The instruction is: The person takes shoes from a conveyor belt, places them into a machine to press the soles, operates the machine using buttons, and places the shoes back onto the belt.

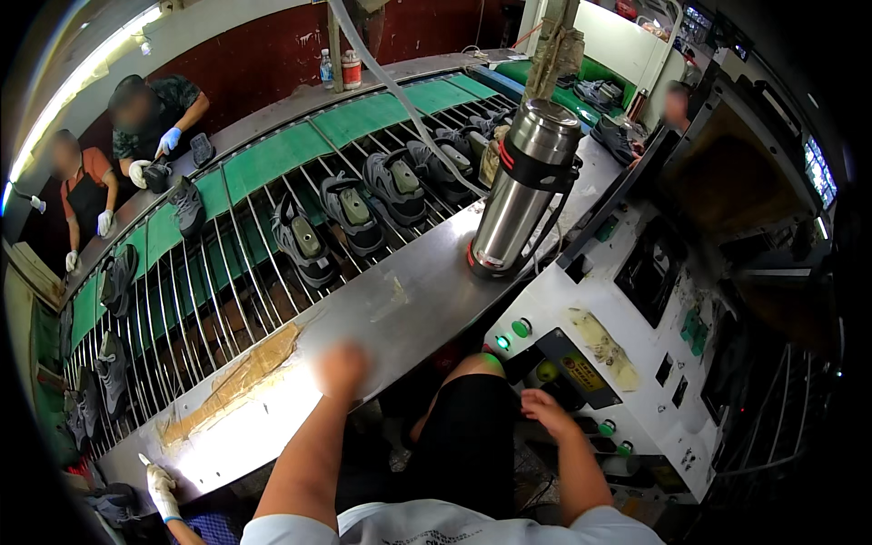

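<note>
My left hand is over the metal edge of the bench, smeared, so its fingers cannot be made out. Beside my right thigh, my right hand hangs loosely open near the white machine, and nothing shows in it. Grey sneakers with lasts inside stand on the metal-rod rack beyond my left hand; a nearer sneaker sits closest to the bench edge. A steel thermos with a black handle stands upright on the bench, ahead of my right hand.
The machine carries green buttons, one of them lit. A grey hose hangs across the rack. Two people with gloved hands work across the far side; another gloved hand rests at the bench's lower left. More sneakers stand at left.
</note>
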`<action>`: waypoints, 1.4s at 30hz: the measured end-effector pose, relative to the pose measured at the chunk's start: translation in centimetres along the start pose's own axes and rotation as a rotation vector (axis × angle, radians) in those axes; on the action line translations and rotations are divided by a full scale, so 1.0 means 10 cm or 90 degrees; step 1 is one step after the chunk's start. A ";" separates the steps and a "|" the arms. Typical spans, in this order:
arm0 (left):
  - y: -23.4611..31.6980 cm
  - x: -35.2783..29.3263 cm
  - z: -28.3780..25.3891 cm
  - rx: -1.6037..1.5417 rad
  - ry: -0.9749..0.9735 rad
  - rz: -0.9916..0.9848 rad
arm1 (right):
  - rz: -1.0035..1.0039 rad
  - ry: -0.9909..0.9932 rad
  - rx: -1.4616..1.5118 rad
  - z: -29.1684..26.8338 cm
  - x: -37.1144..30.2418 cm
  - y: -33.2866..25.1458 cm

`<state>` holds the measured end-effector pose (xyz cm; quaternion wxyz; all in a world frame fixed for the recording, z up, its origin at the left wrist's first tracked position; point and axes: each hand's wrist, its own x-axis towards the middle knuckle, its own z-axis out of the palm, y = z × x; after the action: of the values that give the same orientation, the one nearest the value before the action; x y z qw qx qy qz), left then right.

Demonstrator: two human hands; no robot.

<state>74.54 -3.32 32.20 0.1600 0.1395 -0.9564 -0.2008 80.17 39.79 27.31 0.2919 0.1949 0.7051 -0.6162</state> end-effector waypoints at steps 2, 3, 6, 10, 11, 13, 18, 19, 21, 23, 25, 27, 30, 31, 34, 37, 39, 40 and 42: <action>-0.05 -0.05 0.03 0.015 0.023 0.017 | -0.059 -0.205 -0.024 -0.16 -0.87 -0.64; -0.08 -0.08 0.03 0.039 0.047 0.034 | -0.110 -0.295 0.000 -0.36 -1.20 -0.85; 0.02 -0.10 -0.08 0.016 0.006 -0.050 | -0.334 -0.244 0.169 -1.34 -1.72 -0.92; 0.12 -0.04 0.05 0.006 0.014 -0.014 | -0.413 0.897 -0.305 -3.27 -1.87 -0.55; 0.04 -0.10 -0.01 0.036 0.023 -0.033 | -0.188 1.054 -0.510 -3.10 -1.77 -0.98; 0.11 -0.08 -0.02 0.029 0.004 -0.046 | 0.092 1.032 -0.643 -3.36 -1.84 -1.09; 0.03 -0.11 0.03 0.033 0.013 -0.053 | 0.293 0.931 -0.543 -3.70 -1.96 -1.78; 0.02 -0.11 0.03 0.044 0.014 -0.056 | 0.309 0.959 -0.555 -3.83 -2.00 -1.75; -0.01 -0.13 -0.03 0.058 0.030 -0.056 | 0.371 0.966 -0.523 -3.83 -2.03 -1.83; 0.00 -0.10 0.04 0.051 0.024 -0.039 | 0.340 0.913 -0.325 -4.43 -2.19 -1.34; 0.05 -0.04 0.14 0.028 0.017 -0.021 | 0.238 0.919 -0.148 -4.85 -2.32 -0.83; 0.00 -0.09 0.05 0.034 0.028 -0.024 | 0.135 0.896 -0.067 -4.73 -2.22 -0.78; -0.03 -0.16 -0.02 0.038 0.043 -0.037 | 0.063 1.018 -0.090 -4.26 -2.12 -0.86; -0.04 -0.21 -0.09 0.048 0.050 -0.052 | 0.015 1.074 -0.091 -3.97 -2.04 -0.96; -0.10 -0.12 0.08 -0.002 0.084 0.033 | -0.287 1.251 -0.160 -4.19 -2.45 -0.16; -0.16 -0.19 0.04 -0.077 0.059 -0.056 | -0.185 1.383 -0.126 -3.83 -2.39 0.23; -0.20 -0.22 0.07 -0.126 0.076 -0.095 | -0.240 1.419 -0.100 -3.33 -2.28 0.24; -0.21 -0.22 0.12 -0.141 0.097 -0.097 | -0.313 1.413 -0.092 -2.98 -2.27 0.14; -0.08 -0.23 0.13 -0.239 0.019 -0.200 | -0.459 1.346 -0.080 -2.25 -2.27 -0.07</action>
<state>76.33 -2.78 30.16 0.1639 0.2574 -0.8663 -0.3955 92.99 63.71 44.24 -0.6408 0.3898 0.6436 -0.1526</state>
